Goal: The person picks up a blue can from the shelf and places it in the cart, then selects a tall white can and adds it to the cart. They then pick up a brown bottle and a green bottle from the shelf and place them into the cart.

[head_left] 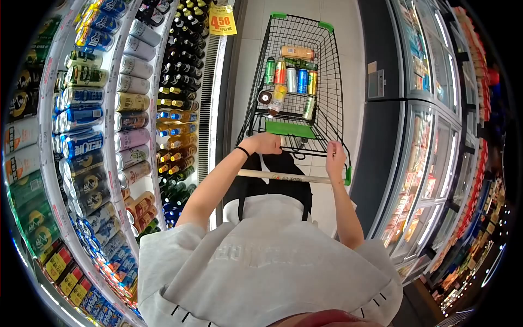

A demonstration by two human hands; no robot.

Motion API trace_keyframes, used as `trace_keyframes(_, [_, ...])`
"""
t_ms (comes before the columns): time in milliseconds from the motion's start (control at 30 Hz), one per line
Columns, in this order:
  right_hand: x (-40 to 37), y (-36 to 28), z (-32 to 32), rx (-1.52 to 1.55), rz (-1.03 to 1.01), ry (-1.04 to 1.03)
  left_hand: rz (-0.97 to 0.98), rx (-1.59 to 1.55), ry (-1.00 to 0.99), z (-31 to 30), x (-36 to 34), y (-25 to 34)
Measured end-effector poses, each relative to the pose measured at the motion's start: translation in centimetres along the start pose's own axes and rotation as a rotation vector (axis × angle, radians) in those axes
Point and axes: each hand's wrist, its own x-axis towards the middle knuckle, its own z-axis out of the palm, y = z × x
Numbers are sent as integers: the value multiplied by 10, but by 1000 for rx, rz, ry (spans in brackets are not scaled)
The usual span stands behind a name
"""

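A black wire shopping cart (333, 82) with green corners stands in front of me. Inside it lie several cans and bottles, among them a blue can (302, 80), a green can (270, 71) and a bottle with a yellow label (278, 97). My left hand (263, 144), a black band at its wrist, is closed above the near end of the cart, by the green flap (289, 129); what it holds, if anything, is hidden. My right hand (336, 158) is closed near the cart's right rear corner, above the handle bar (294, 177). Its grip is too small to make out.
Shelves of drink cans (133, 84) and dark bottles (182, 71) line the left side, with a yellow price sign (222, 20) at the top. Glass-door freezers (422, 163) run along the right. Pale floor tiles (250, 32) show around the cart.
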Motion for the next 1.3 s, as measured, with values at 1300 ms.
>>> trace_keyframes(1300, [556,170,359,1016,861,68,-292,496,872,-231,492,-257])
